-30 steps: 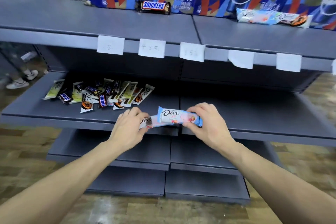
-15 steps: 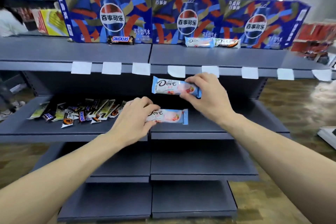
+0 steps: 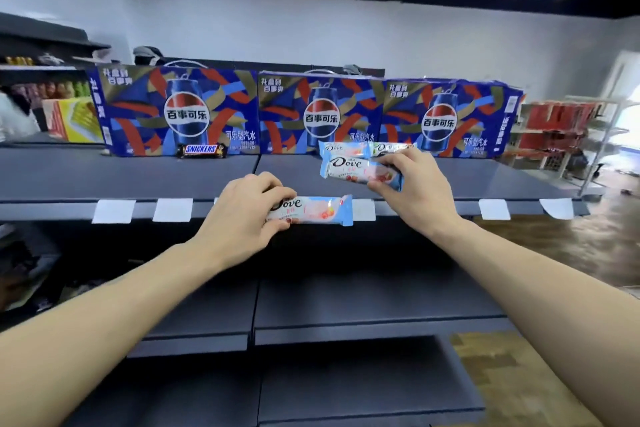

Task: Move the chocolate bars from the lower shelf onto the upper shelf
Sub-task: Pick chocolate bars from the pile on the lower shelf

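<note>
The upper shelf (image 3: pixel 121 180) has broad bare room along its front. At the back a row of cola boxes (image 3: pixel 322 114) walls it off, with a Snickers bar (image 3: pixel 202 150) and two white chocolate bars (image 3: pixel 360 148) lying just before them. Between these the deck lies open. Paper tags (image 3: pixel 172 210) hang along the front lip. Both hands hold bars over that lip.

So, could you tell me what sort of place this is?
Most likely a small shop: grey retail shelving with blank price tags along its edge, Pepsi cartons lined up, and more stocked shelves behind.
</note>
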